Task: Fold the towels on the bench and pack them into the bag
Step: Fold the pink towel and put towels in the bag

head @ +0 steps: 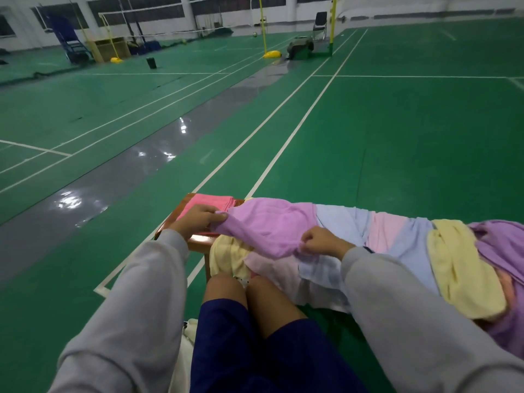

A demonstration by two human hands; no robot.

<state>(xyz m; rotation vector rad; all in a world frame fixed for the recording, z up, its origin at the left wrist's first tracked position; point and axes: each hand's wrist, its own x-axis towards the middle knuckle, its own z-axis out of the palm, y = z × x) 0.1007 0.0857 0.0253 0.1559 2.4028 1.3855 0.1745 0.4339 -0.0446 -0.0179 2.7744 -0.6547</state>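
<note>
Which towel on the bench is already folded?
The coral-pink towel at the left end of the bench, a neat flat stack beyond the left hand. The rest lie rumpled, including the lilac-pink towel that it and the right hand grip.

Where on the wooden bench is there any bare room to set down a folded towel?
Only a small bare strip of brown wooden bench shows, beneath the left hand, between the folded coral-pink towel and the pale yellow towel. Rightward, loose pastel towels crowd it.

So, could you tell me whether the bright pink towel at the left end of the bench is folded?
Folded: the bright pink towel lies flat as a neat rectangle with layered edges, on the bench.
</note>
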